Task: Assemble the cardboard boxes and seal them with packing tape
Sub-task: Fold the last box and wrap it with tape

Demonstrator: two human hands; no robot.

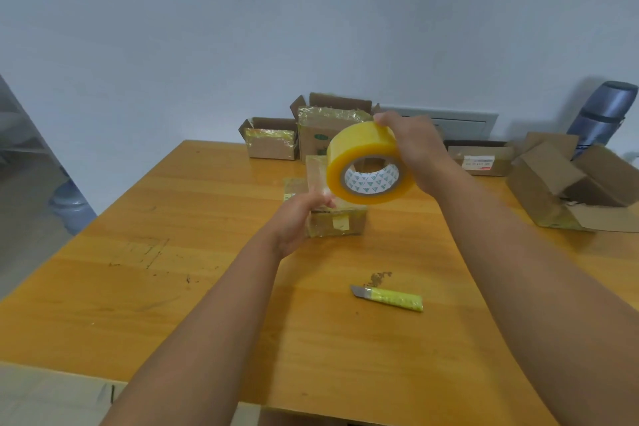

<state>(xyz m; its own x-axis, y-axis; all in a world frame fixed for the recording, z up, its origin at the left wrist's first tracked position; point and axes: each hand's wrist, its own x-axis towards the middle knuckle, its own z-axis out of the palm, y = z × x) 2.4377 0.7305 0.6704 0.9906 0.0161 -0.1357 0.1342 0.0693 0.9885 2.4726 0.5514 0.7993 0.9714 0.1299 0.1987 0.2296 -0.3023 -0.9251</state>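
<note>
Tape roll (368, 162) sits raised in our right hand (411, 149), fingers wrapped over its rim, just above the small box (335, 218) at the middle of the worktop (173, 287). Our left hand (297, 218) pinches what looks like the free end of the clear strip against the box's near top edge (the film is hard to make out).

Beyond the hands, a yellow-handled knife (389, 297) lies nearer us, blade out. Several taped boxes (271, 142) line the far edge by the wall, and a larger open box (567, 187) rests at the right.

We judge the main risk to be the strip folding back on itself or landing crooked if our left pinch slips while the roll pulls away. The light box could also lift with the tape, since nothing else pins it down.
</note>
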